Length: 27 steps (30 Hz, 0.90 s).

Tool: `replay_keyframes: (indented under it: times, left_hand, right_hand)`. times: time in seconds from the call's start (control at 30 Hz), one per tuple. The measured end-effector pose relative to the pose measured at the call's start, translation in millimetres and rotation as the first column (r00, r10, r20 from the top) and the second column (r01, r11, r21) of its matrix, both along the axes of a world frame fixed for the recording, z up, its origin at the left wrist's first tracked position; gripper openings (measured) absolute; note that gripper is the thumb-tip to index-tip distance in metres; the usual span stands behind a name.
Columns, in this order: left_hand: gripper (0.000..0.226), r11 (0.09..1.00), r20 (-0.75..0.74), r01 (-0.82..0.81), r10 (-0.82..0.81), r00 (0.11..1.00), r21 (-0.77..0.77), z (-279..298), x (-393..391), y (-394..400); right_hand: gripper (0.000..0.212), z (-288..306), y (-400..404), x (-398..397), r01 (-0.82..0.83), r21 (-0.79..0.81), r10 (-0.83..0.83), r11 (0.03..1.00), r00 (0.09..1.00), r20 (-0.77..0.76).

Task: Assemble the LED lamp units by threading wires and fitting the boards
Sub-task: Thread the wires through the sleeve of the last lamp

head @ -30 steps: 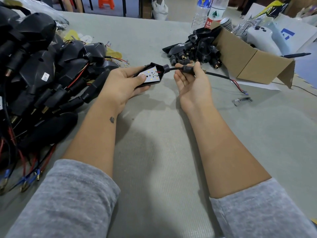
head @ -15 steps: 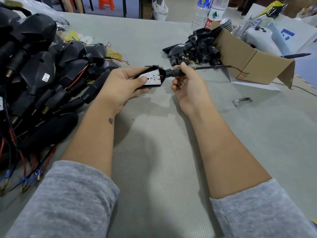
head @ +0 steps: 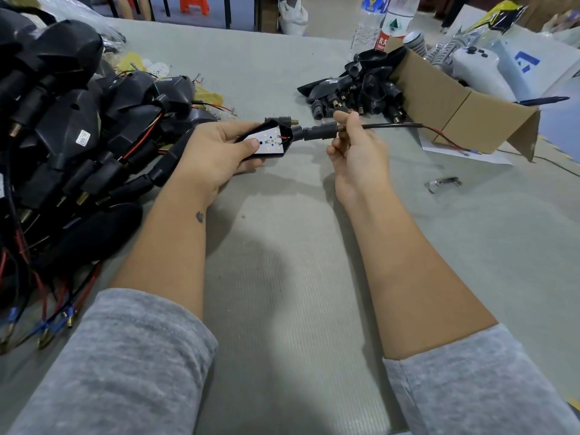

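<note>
Fingers of my left hand [head: 216, 155] curl around a black lamp shell [head: 266, 140] from below, thumb pressed flat on the white LED board [head: 266, 142] seated inside it. Small yellow dots show on the board, and a short red wire [head: 284, 138] curves at its 3 o'clock edge. From that side of the shell a black stem [head: 314, 133] sticks out toward 3 o'clock, ending in a threaded brass tip.

My right hand [head: 357, 152] pinches that tip between thumb and forefinger; my other fingers are loosely bent below it. Past the pinch a black cable [head: 395, 125] runs on toward 3 o'clock, then splits into red and black strands that drop onto a sheet of paper [head: 470, 153]. Both hands hold the lamp unit above the grey table [head: 282, 277], at about the middle of the view.

At 9 o'clock lies a big heap of black lamp units [head: 62, 136] with red and black leads trailing toward 7 o'clock. At 1 o'clock sits a smaller pile of black shells [head: 354, 92], touching an open cardboard box [head: 464, 114]. A white controller [head: 477, 67] rests in the box. Two plastic bottles [head: 392, 20] stand at 12 o'clock behind the pile. A small shiny metal piece [head: 444, 183] lies alone on the table at 3 o'clock, well apart from my hands.
</note>
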State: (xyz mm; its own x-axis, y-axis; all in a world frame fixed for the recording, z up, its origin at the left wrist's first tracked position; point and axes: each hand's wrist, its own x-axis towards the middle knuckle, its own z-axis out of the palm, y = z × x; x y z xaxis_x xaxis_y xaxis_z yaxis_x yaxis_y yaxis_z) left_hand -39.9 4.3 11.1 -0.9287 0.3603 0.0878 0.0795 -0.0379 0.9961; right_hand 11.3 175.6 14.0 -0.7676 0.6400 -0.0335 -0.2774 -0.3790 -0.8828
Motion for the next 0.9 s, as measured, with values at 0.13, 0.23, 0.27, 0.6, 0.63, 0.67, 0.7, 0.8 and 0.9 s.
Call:
replay_keyframes:
  times: [0.13, 0.23, 0.27, 0.6, 0.63, 0.67, 0.7, 0.8, 0.9]
  left_hand:
    - [0.034, 1.0, 0.002, -0.009, 0.009, 1.0, -0.008, 0, 0, 0]
    - [0.03, 1.0, 0.017, -0.01, 0.01, 1.0, 0.004, 1, 0, -1]
    - [0.027, 0.999, 0.04, -0.021, 0.02, 0.999, 0.029, 2, 0, -1]
    - [0.028, 0.889, 0.375, -0.232, 0.075, 0.924, 0.395, 10, 4, 14]
    - [0.034, 0.869, 0.412, -0.233, 0.037, 0.91, 0.437, 10, 6, 17]
    - [0.039, 0.849, 0.44, -0.232, -0.002, 0.898, 0.476, 10, 9, 22]
    - [0.041, 0.835, 0.456, -0.226, -0.034, 0.889, 0.502, 9, 12, 26]
    - [0.041, 0.883, 0.449, -0.175, -0.045, 0.892, 0.435, 7, 27, 47]
    - [0.029, 0.954, 0.376, -0.077, -0.04, 0.926, 0.29, 6, 43, 66]
  right_hand:
    - [0.018, -2, 0, 1, 0.09, 0.004, -0.09, 0.996, 0.996, -0.01]
    - [0.017, -2, -1, 2, 0.119, 0.044, -0.119, 0.992, 0.993, -0.014]
    - [0.018, -2, -1, 2, 0.125, 0.049, -0.124, 0.991, 0.992, -0.013]
    - [0.024, -2, -6, 3, 0.036, 0.053, -0.036, 0.998, 0.999, -0.013]
    - [0.023, -2, -7, 2, 0.034, 0.052, -0.033, 0.998, 0.999, -0.011]
    - [0.023, -3, -8, 2, 0.036, 0.05, -0.035, 0.998, 0.999, -0.01]
    - [0.023, -3, -9, 1, 0.045, 0.049, -0.044, 0.998, 0.999, -0.008]
    - [0.021, -4, -10, 0, 0.073, 0.039, -0.072, 0.997, 0.997, -0.021]
    - [0.016, -1, -17, 3, 0.074, 0.046, -0.073, 0.996, 0.997, -0.028]
